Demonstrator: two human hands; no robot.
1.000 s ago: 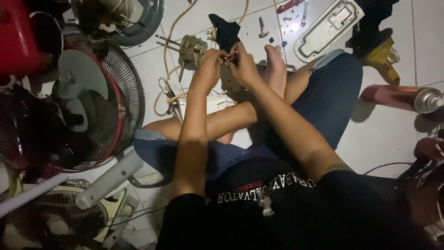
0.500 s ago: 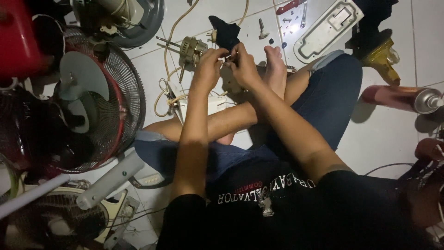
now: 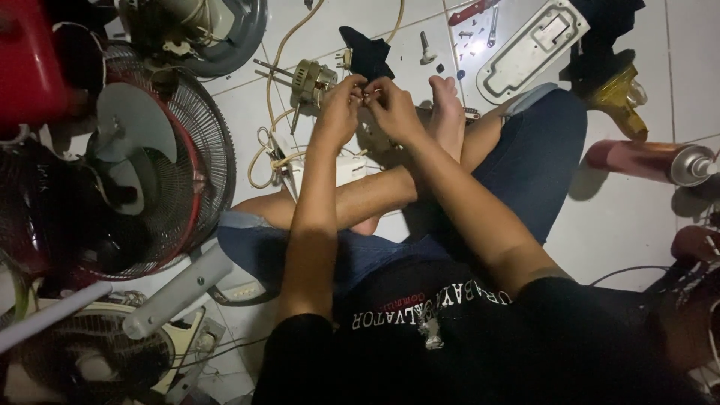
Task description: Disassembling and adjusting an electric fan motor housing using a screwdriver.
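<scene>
Location was informal fan-repair workspace on white tiled floor (image 3: 622, 225). Evidence: stacked fan guards (image 3: 150, 187), bare fan motor (image 3: 311, 79), loose screws (image 3: 469, 37), detached white cover plate (image 3: 529, 49), spray can (image 3: 652, 161), scattered cables (image 3: 274, 142).

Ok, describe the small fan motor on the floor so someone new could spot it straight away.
Start at the big round fan guard on the white tiled floor, then move right towards the left hand. Just beyond its fingertips lies the fan motor, brass-coloured, with a thin shaft poking out and a cream cable beside it; nothing else nearby is metallic gold and round.
</scene>
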